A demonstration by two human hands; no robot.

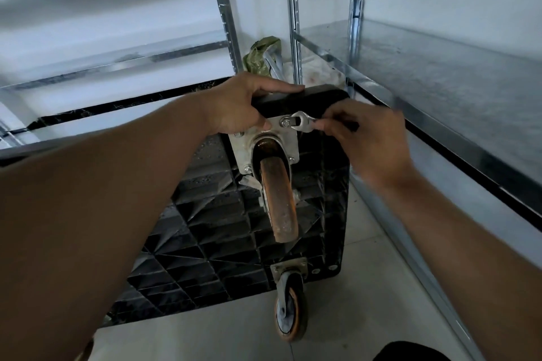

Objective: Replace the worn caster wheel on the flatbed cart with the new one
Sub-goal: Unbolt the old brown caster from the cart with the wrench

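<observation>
The black flatbed cart [223,231] stands on its side, its ribbed underside facing me. A worn orange caster wheel [278,202] hangs from a metal mounting plate [275,141] bolted near the cart's top edge. My left hand [237,102] grips that top edge, fingers curled over it and thumb by the plate. My right hand [360,132] pinches the handle of a silver wrench [303,121], whose head sits on the plate's upper right bolt [285,122]. A second caster [290,311] with an orange tread is fixed at the cart's lower corner.
Metal shelving [440,73] runs close along the right, with more shelf frames [117,61] at the back left. A green bag [261,53] and some metal parts lie behind the cart. Pale floor tiles [366,287] show below.
</observation>
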